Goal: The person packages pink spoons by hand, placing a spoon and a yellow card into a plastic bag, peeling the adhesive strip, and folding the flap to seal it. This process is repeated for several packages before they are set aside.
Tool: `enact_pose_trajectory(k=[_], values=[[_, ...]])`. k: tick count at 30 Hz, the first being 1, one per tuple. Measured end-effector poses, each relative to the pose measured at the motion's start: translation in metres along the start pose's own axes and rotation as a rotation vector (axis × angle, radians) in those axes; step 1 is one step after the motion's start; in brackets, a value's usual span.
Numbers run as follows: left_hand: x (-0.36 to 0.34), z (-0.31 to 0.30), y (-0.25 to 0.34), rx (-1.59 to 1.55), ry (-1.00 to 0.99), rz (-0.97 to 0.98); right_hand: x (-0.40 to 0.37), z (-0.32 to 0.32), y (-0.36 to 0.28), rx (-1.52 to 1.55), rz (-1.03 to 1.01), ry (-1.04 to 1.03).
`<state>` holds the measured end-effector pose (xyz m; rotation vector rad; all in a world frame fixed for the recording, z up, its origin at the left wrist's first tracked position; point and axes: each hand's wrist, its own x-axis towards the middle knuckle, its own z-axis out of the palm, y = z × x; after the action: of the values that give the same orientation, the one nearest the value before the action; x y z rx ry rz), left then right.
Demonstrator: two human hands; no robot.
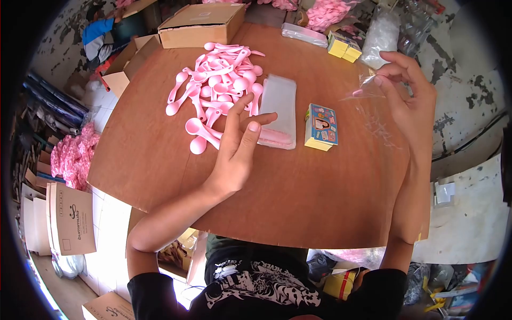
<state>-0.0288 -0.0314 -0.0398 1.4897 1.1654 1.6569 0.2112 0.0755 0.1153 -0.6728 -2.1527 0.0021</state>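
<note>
My left hand [234,146] is raised over the table, its fingers spread and nothing visible between them. Beyond it lies a heap of pink plastic spoons [216,80]; one spoon [201,129] sits just beside the wrist side of the hand. Close to those fingertips is a stack of clear plastic bags [280,101] with a pinkish band at the near end. At the right, my right hand [408,88] pinches a thin clear plastic bag [373,114] between thumb and fingers. A small pink spot shows by its top; I cannot make out what it is.
A stack of colourful printed cards [321,125] stands mid-table. Toward the back are a cardboard box [201,26], a clear packet [304,34], yellow-edged card stacks [344,47] and bagged pink spoons [326,13]. A person [98,34] is at the far left.
</note>
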Motion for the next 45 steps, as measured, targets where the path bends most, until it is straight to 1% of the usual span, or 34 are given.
enact_pose_trajectory(k=[2, 4, 5, 7, 8, 9, 10, 12, 13, 14, 16, 18, 19, 20, 22, 23, 24, 25, 26, 28, 29, 31, 32, 33, 34, 35, 37, 39, 40, 42, 43, 45], values=[[0.000, -0.001, 0.003, -0.051, -0.022, -0.025, -0.001, 0.002, -0.004, 0.057, -0.009, -0.044], [-0.003, -0.001, 0.003, -0.099, -0.051, -0.055, -0.013, 0.005, -0.022, 0.350, 0.141, -0.090], [-0.002, 0.000, 0.001, -0.102, -0.067, -0.035, -0.016, 0.006, -0.030, 0.349, 0.141, -0.085], [-0.002, 0.000, -0.002, -0.104, -0.087, -0.018, -0.022, 0.009, -0.047, 0.590, 0.240, -0.087], [-0.003, -0.004, -0.003, -0.182, -0.188, 0.031, -0.026, 0.012, -0.052, 0.590, 0.241, -0.086], [-0.003, -0.005, -0.003, -0.260, -0.288, 0.081, -0.031, 0.019, -0.054, 0.694, 0.370, -0.162], [-0.003, -0.003, -0.005, -0.384, -0.342, 0.073, -0.036, 0.026, -0.056, 0.796, 0.500, -0.239], [-0.005, -0.005, -0.005, -0.468, -0.454, -0.057, -0.051, 0.053, -0.053, 0.941, 0.640, -0.336], [-0.007, -0.001, -0.003, -0.416, -0.415, -0.103, -0.059, 0.064, -0.050, 0.949, 0.651, -0.352], [-0.007, 0.001, -0.002, -0.415, -0.413, -0.102, -0.067, 0.075, -0.046, 0.959, 0.662, -0.370], [-0.007, 0.004, -0.001, -0.270, -0.415, -0.250, -0.079, 0.088, -0.037, 0.909, 0.655, -0.362], [-0.009, 0.008, -0.005, -0.244, -0.376, -0.280, -0.082, 0.093, -0.034, 0.521, 0.323, -0.266], [-0.010, 0.010, -0.007, -0.222, -0.342, -0.310, -0.078, 0.089, -0.040, 0.408, 0.222, -0.217], [-0.011, 0.010, -0.007, -0.223, -0.346, -0.311, -0.079, 0.088, -0.040, 0.406, 0.225, -0.216], [-0.011, 0.011, -0.003, -0.110, -0.380, -0.367, -0.082, 0.087, -0.040, 0.181, -0.055, -0.176], [-0.012, 0.012, 0.000, -0.110, -0.384, -0.368, -0.085, 0.088, -0.042, 0.135, -0.054, -0.195], [-0.013, 0.013, 0.003, -0.049, -0.378, -0.273, -0.086, 0.088, -0.042, 0.135, -0.049, -0.192], [-0.013, 0.014, 0.004, 0.011, -0.372, -0.179, -0.088, 0.089, -0.043, 0.050, -0.102, -0.193], [-0.014, 0.015, 0.002, 0.013, -0.378, -0.183, -0.089, 0.089, -0.044, -0.036, -0.154, -0.194], [-0.015, 0.015, -0.004, 0.123, -0.401, -0.041, -0.092, 0.090, -0.048, -0.083, -0.157, -0.202], [-0.016, 0.015, -0.004, 0.122, -0.405, -0.043, -0.094, 0.090, -0.049, -0.131, -0.169, -0.223], [-0.016, 0.014, -0.001, 0.246, -0.431, 0.015, -0.097, 0.091, -0.049, -0.178, -0.181, -0.246], [-0.016, 0.014, 0.000, 0.246, -0.432, 0.012, -0.100, 0.093, -0.049, -0.240, -0.208, -0.263], [-0.017, 0.013, 0.001, 0.294, -0.460, 0.061, -0.103, 0.095, -0.049, -0.301, -0.237, -0.280], [-0.016, 0.012, 0.003, 0.342, -0.486, 0.112, -0.103, 0.096, -0.050, -0.300, -0.238, -0.279], [-0.015, 0.012, 0.003, 0.344, -0.485, 0.116, -0.102, 0.096, -0.050, -0.280, -0.227, -0.283], [-0.016, 0.013, 0.000, 0.339, -0.478, 0.197, -0.103, 0.098, -0.047, -0.263, -0.215, -0.284], [-0.017, 0.014, -0.001, 0.314, -0.469, 0.224, -0.103, 0.101, -0.041, -0.117, -0.185, -0.216], [-0.017, 0.014, -0.001, 0.290, -0.457, 0.251, -0.102, 0.102, -0.039, -0.118, -0.186, -0.216], [-0.019, 0.013, 0.000, 0.302, -0.465, 0.229, -0.101, 0.102, -0.038, 0.061, -0.109, -0.124], [-0.020, 0.012, 0.000, 0.313, -0.476, 0.207, -0.099, 0.100, -0.038, 0.060, -0.109, -0.127], [-0.020, 0.013, 0.003, 0.257, -0.460, 0.182, -0.092, 0.089, -0.041, 0.242, 0.036, -0.143]])
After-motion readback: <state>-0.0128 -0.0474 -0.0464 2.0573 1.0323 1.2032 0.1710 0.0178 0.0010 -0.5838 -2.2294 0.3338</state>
